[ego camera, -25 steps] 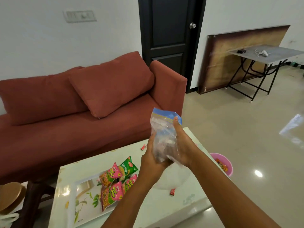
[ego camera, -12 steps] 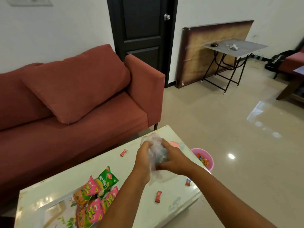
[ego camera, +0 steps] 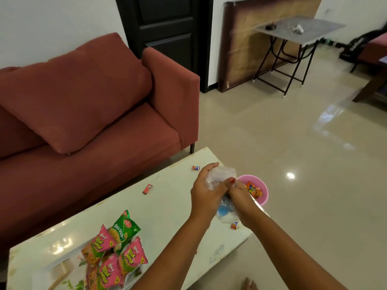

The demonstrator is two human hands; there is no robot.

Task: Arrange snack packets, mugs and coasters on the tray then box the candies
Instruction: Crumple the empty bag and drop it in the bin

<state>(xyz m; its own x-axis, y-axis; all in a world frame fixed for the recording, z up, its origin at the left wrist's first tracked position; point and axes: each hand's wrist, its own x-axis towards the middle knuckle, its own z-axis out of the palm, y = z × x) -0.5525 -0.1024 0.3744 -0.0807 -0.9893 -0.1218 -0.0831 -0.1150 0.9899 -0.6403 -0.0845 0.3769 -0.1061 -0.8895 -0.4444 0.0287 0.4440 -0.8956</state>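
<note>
Both hands are bunched around a crumpled clear plastic bag (ego camera: 219,176) over the far right end of the tabletop (ego camera: 167,206). The left hand (ego camera: 206,191) has its fingers curled round the top of the bag, thumb pressed into it, and the right hand (ego camera: 240,194) is closed on the lower part, so both are gripping the same bag. There's a blue patch on the plastic hanging below the hands, just above the tabletop's right edge.

Snack packets (ego camera: 114,254) sit in a pile near the front left corner, lying on the tray (ego camera: 62,268): a few pink ones and one green packet (ego camera: 124,229) at the far side of the pile, overlapping each other.

Loose candies are scattered around: a red candy (ego camera: 147,189) toward the far edge mid-table, a small one (ego camera: 196,168) near the far right corner just beside the left hand's fingertips, and another candy (ego camera: 234,225) at the right edge under the right wrist.

On the floor just past the right end of the tabletop there's a pink bucket (ego camera: 262,192) with orange wrappers inside. A red sofa (ego camera: 94,101) runs along the far side.
</note>
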